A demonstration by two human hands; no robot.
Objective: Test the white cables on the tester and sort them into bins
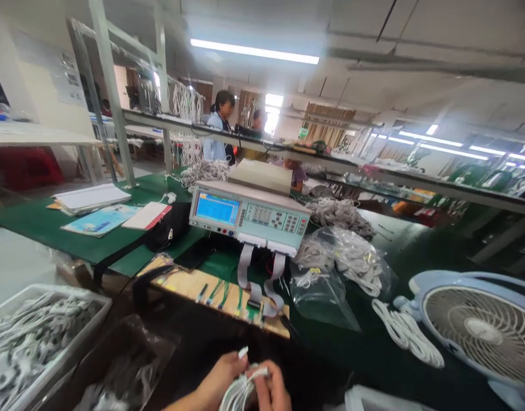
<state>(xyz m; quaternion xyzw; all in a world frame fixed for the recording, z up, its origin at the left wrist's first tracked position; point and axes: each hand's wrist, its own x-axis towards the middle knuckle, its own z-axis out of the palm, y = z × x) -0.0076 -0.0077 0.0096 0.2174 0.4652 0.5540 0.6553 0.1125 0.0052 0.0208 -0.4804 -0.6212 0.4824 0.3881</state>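
The left hand [223, 374] pinches a small white end piece of a white cable [236, 395], while the right hand [274, 388] curls its fingers around the coil near another pale end; the coil sits between both hands at the lower edge of the view. It looks light and soft, likely to slump into loose loops, so the stiffer ends seem the surest hold, with the loops gathered in the palm. Beyond lie a wooden board [185, 283] with green wires, then a tester [266, 220]; a fan [480, 328] stands at right.
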